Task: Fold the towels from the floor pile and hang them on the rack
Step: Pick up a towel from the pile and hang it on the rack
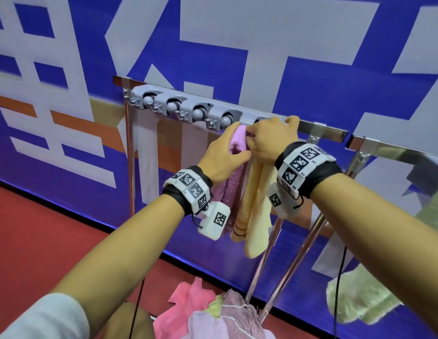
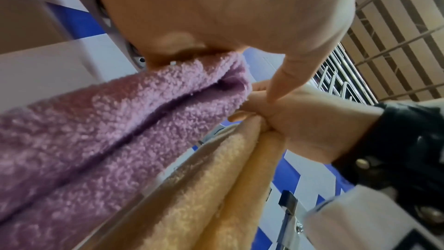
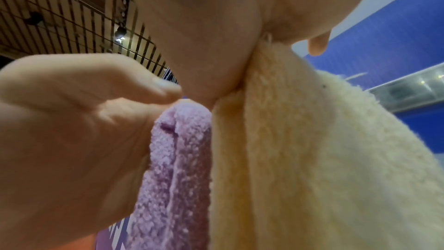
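A folded purple towel (image 1: 233, 177) hangs from my left hand (image 1: 222, 152), which grips its top fold just below the rack (image 1: 188, 108). Right beside it my right hand (image 1: 269, 140) grips the top of a folded yellow towel (image 1: 255, 216) at the rack's bar. The two hands touch. In the left wrist view my left hand (image 2: 228, 16) lies over the purple towel (image 2: 120, 130), and the right hand's fingers (image 2: 276, 121) curl round the yellow towel (image 2: 204, 187). In the right wrist view the purple towel (image 3: 177, 159) and the yellow towel (image 3: 300, 159) hang side by side. The floor pile (image 1: 213, 314) lies below.
The rack carries a row of grey clips (image 1: 198, 113) on a metal bar against a blue and white wall. Its chrome legs (image 1: 286, 272) slant down to the red floor. A green towel (image 1: 355, 297) hangs at the right. Cables hang from both wrists.
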`<state>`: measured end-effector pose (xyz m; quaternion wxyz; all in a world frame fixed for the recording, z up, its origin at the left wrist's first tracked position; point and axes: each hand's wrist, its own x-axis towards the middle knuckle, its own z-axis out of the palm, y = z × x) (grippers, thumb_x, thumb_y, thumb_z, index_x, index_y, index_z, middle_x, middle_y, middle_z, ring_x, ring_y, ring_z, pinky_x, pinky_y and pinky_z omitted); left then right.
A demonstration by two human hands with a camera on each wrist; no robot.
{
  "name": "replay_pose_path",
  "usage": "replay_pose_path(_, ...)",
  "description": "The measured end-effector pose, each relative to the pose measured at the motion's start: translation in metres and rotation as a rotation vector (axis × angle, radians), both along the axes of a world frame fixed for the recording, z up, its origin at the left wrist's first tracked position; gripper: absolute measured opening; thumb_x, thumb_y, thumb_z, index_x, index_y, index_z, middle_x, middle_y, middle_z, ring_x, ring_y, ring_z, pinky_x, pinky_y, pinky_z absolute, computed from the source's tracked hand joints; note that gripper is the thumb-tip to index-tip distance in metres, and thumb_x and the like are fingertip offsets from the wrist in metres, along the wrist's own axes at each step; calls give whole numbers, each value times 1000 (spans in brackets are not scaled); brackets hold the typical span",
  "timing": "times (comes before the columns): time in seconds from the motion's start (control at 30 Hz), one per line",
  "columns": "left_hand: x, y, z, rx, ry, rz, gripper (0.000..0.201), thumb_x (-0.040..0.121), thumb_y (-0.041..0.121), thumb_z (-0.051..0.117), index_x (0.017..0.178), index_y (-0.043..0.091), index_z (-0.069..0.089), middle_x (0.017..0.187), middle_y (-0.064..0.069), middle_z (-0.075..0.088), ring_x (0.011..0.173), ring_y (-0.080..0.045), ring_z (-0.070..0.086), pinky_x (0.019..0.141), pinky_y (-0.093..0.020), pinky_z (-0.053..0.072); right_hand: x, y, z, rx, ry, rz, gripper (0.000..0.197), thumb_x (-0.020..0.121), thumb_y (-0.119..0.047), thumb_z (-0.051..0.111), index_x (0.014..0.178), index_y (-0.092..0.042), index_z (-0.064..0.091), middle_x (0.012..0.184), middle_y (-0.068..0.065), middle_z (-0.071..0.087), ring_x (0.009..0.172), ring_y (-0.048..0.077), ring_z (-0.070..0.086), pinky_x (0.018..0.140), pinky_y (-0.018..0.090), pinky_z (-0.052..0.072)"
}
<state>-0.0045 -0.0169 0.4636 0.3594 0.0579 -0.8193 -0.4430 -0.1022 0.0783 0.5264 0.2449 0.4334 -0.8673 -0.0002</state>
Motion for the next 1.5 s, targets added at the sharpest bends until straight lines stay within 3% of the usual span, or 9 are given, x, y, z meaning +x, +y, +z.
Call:
replay_pose_path(0.1, -9, 3, 1, -97, 44, 114, 52, 72, 9, 63, 122, 17, 55, 113, 1, 57, 101, -17, 55, 89, -30, 48, -1, 5, 4, -76, -46, -3, 21, 89, -34, 45, 87, -23, 64, 90, -4, 60, 96, 26, 55, 92, 48, 28)
replay_pose_path(0.2, -21, 4, 4, -180, 5, 203, 50, 75, 16, 69, 123, 15, 56, 125, -4, 54, 112, -19, 53, 96, -24, 40, -1, 14, 8, -206, -144, 37, 25, 91, -33, 50, 109, -29, 66, 106, -5, 68, 107, 26, 57, 95, 45, 26)
replay_pose_path(0.33, -29, 6, 12, -224, 30, 304, 12, 86, 20, 60, 97, 21, 66, 98, -3, 67, 91, -24, 61, 83, -41, 52, 3, 23, 10, -243, -172, 132, 22, 91, -27, 52, 107, -27, 67, 103, -6, 69, 102, 24, 60, 94, 42, 26)
replay_pose_path(0.47, -28, 5, 21, -280, -11, 386, 24, 88, 9, 52, 105, 13, 69, 101, -14, 70, 98, -37, 61, 84, -40, 51, 3, 28, 6, -315, -180, 164, 21, 89, -29, 52, 103, -28, 68, 101, -9, 69, 101, 19, 60, 91, 39, 25)
replay_pose_path(0.7, -26, -2, 26, -342, -153, 332, 42, 84, 2, 49, 120, 18, 64, 118, -11, 67, 112, -33, 59, 95, -36, 48, 10, 45, -3, -307, -228, 173, 25, 85, -25, 52, 103, -26, 70, 90, -12, 57, 104, 21, 57, 90, 38, 31)
replay_pose_path(0.87, -8, -10, 19, -253, -215, 168, 74, 80, -7, 48, 148, 20, 35, 144, -10, 50, 117, -24, 57, 96, -22, 39, 7, 60, -11, -390, -327, 272, 50, 80, -28, 60, 129, -19, 56, 131, 5, 56, 125, 28, 46, 104, 45, 38)
replay_pose_path(1.2, 31, -14, -22, -121, -120, 315, 64, 76, 14, 62, 134, 33, 44, 118, -2, 66, 100, -25, 65, 91, -42, 54, 21, 95, -21, -315, -377, 261, 65, 84, -25, 67, 142, -13, 40, 139, 14, 45, 128, 27, 45, 99, 31, 36)
replay_pose_path(1.4, 41, 15, -55, -461, 42, 332, 67, 77, 12, 63, 141, 12, 42, 141, -12, 44, 130, -29, 43, 110, -43, 38, 33, 103, -43, -312, -353, 285, 68, 84, -24, 67, 144, -11, 39, 145, 10, 43, 135, 24, 38, 109, 32, 32)
replay_pose_path(1.5, 45, 27, -97, -718, 49, 342, 58, 73, 15, 60, 130, 10, 50, 137, -14, 47, 126, -32, 45, 100, -44, 41, 37, 105, -63, -301, -278, 336, 63, 82, -25, 65, 140, -12, 43, 145, 9, 41, 132, 28, 41, 109, 41, 39)
